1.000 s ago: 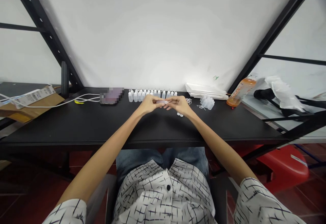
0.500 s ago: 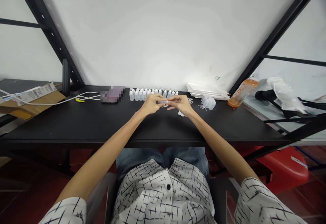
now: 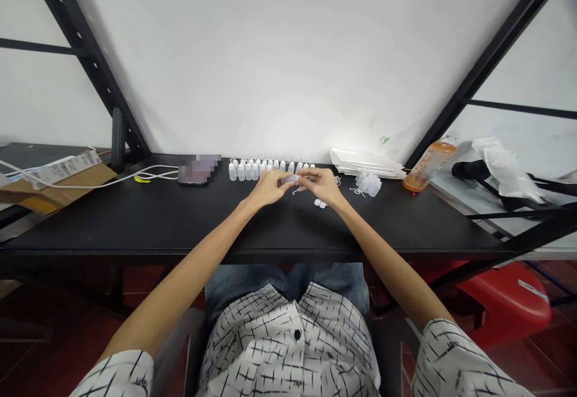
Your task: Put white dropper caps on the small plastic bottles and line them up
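Observation:
My left hand (image 3: pixel 267 187) is closed around a small translucent white dropper bottle (image 3: pixel 291 179), held on its side above the black table. Against the bottle's right end, my right hand (image 3: pixel 323 185) pinches with its fingertips, which hide that end. Under the right fingers a thin white strand (image 3: pixel 296 190) shows. Behind my hands stands a row of similar small bottles (image 3: pixel 241 172), upright with thin tips. Several small white caps (image 3: pixel 320 203) lie on the table just below my right hand.
To the right are a heap of translucent white pieces (image 3: pixel 368 183), thin white strands (image 3: pixel 358 192), a stack of white sheets (image 3: pixel 367 163) and an orange drink bottle (image 3: pixel 429 165). At left lie a blurred phone-like object (image 3: pixel 193 174), white cables (image 3: pixel 157 171) and a brown package (image 3: pixel 67 183).
My right fingers have drawn in more tightly at the bottle's end, and the strand beneath them has shifted slightly. My left hand stays in nearly the same place.

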A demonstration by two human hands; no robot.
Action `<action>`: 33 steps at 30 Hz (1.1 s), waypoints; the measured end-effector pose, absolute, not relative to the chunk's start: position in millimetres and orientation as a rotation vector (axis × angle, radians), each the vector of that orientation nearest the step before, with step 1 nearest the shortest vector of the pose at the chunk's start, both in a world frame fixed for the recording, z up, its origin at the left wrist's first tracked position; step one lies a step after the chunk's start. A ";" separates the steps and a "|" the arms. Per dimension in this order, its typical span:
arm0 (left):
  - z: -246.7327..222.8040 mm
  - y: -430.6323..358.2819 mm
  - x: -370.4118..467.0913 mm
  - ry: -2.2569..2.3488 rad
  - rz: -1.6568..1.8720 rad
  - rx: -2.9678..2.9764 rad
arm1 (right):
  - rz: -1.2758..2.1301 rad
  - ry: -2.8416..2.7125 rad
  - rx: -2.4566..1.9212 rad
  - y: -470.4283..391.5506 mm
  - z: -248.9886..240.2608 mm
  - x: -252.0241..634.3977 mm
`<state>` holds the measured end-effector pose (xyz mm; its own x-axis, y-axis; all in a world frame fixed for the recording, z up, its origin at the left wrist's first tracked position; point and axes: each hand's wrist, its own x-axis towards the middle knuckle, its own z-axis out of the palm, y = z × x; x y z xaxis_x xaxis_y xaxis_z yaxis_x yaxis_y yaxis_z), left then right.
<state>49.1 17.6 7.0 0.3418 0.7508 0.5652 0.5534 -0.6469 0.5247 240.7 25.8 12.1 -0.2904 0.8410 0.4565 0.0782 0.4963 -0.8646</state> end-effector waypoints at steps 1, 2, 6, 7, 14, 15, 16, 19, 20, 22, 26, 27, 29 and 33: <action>6.1 18.5 48.5 1.157 1.200 2.372 | 0.929 -1.738 -0.791 25.0 11.8 240.7; 5.3 19.4 47.8 1.143 1.218 2.374 | 0.940 -1.764 -0.791 24.0 11.9 240.6; 2.3 21.9 46.0 1.122 1.320 2.401 | 0.980 -1.778 -0.773 20.3 14.8 238.4; 1.6 22.1 45.9 1.124 1.349 2.411 | 0.990 -1.761 -0.767 19.7 15.7 237.7; -4.5 20.9 47.5 1.080 1.453 2.642 | 1.090 -1.676 -0.768 19.5 17.8 236.5; -5.1 20.4 47.8 1.082 1.461 2.682 | 1.096 -1.667 -0.766 19.8 17.9 236.8; -5.6 19.6 48.3 1.095 1.463 2.715 | 1.101 -1.661 -0.763 20.0 18.1 237.1; -5.9 15.9 50.4 1.189 1.420 2.768 | 1.114 -1.668 -0.760 20.5 18.9 237.8; -5.6 14.5 51.3 1.231 1.388 2.769 | 1.108 -1.678 -0.765 20.6 19.2 237.8; -4.6 11.8 53.1 1.312 1.319 2.755 | 1.069 -1.713 -0.782 20.9 19.5 237.7; -0.6 10.3 53.3 1.388 1.256 2.686 | 0.993 -1.813 -0.795 23.4 20.2 240.4; 0.6 10.8 52.3 1.403 1.261 2.661 | 0.962 -1.829 -0.799 24.9 20.7 243.0; 3.1 12.4 49.3 1.466 1.275 2.607 | 0.826 -1.844 -0.846 28.9 22.4 251.7; 6.6 16.6 42.8 1.643 1.282 2.510 | 0.320 -1.882 -1.070 38.1 28.6 280.1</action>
<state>42.8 16.6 6.6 0.1867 0.7245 0.6635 0.8197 -0.4872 0.3013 280.1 38.1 28.6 -0.2019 0.7833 0.5880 0.5448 0.5887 -0.5972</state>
